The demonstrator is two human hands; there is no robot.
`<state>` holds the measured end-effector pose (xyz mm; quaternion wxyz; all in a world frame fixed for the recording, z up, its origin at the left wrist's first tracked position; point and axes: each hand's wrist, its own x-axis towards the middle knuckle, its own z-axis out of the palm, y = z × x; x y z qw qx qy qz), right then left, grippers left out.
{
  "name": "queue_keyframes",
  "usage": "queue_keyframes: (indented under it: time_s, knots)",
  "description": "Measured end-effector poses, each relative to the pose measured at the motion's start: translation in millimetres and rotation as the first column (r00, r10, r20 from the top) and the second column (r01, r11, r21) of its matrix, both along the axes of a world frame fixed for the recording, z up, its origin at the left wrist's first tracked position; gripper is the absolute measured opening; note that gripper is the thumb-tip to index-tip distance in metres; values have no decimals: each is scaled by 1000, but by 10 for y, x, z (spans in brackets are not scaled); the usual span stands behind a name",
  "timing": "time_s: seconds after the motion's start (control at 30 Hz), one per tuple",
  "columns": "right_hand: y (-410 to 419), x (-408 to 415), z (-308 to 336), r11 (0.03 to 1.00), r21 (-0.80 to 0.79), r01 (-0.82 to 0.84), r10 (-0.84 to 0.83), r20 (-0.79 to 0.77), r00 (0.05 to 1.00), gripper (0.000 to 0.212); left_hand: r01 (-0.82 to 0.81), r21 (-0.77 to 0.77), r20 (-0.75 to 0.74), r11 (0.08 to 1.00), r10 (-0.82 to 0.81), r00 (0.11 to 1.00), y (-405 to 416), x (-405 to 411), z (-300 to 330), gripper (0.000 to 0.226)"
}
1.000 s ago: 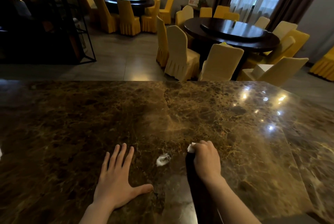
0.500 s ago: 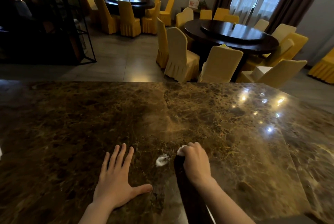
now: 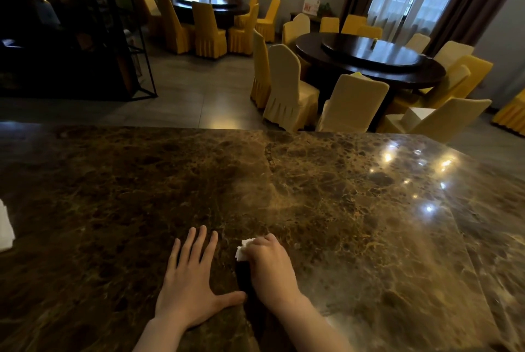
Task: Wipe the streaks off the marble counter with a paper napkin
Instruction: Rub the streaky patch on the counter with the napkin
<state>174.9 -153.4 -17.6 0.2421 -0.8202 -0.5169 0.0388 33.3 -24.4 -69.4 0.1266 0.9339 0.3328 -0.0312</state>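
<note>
The dark brown marble counter (image 3: 355,209) fills the lower half of the view. My right hand (image 3: 271,265) is closed around a crumpled white paper napkin (image 3: 243,251) and presses it onto the stone near the front middle. Only the napkin's left edge shows beyond my fingers. My left hand (image 3: 189,283) lies flat on the counter just left of it, fingers spread, thumb almost touching my right wrist. The white smear seen earlier is covered by my right hand.
A white stack of paper (image 3: 4,228) lies at the counter's left edge. Behind the counter's far edge are round dark dining tables (image 3: 369,59) ringed by yellow-covered chairs (image 3: 287,90), and a black metal shelf frame (image 3: 127,39) at the left.
My right hand has slid left with the napkin, over the white smear that lay between my hands. My left hand has stayed flat in place.
</note>
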Motion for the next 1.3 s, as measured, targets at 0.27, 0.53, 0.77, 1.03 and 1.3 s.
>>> queue_keyframes:
  time_s: [0.27, 0.53, 0.77, 1.03, 1.3]
  knots:
    - [-248, 259, -47, 992, -129, 0, 19, 143, 990, 15, 8, -21, 22, 1000, -8, 1000, 3, -24, 16, 145]
    - [-295, 201, -30, 996, -38, 79, -76, 78, 994, 17, 21, -15, 19, 1000, -21, 1000, -4, -39, 38, 144]
    - [-598, 548, -37, 988, -86, 131, -119, 133, 984, 9, 16, -14, 46, 1000, -15, 999, -2, -32, 40, 142]
    - [-627, 115, -216, 995, -91, 35, -25, 105, 994, 9, 11, -2, 54, 1000, -11, 998, -4, -27, 5, 143]
    - [-418, 713, -3, 941, -111, 319, -305, 123, 944, 13, 19, -11, 29, 1000, -19, 999, 5, -32, 35, 142]
